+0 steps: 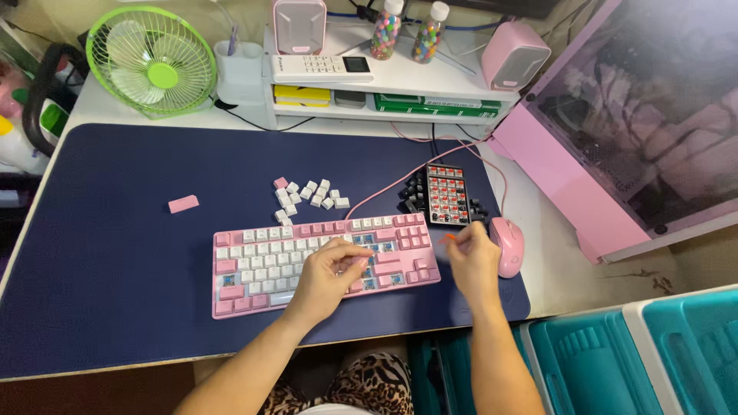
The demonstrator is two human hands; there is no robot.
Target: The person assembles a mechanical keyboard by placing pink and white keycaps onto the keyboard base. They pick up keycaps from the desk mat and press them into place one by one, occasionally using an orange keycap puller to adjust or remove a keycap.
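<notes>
Leopard-print lap at the bottom edge. Above it, the left hand (pixel 327 273) rests fingers curled on a pink and white keyboard (pixel 254 269) with some keycaps missing. Just beside, the right hand (pixel 473 257) pinches a small orange tool (pixel 447 239). Loose keycaps (pixel 307 196) lie behind on the blue mat (pixel 115 253); green and yellow boxes (pixel 384 100) sit shelved.
</notes>
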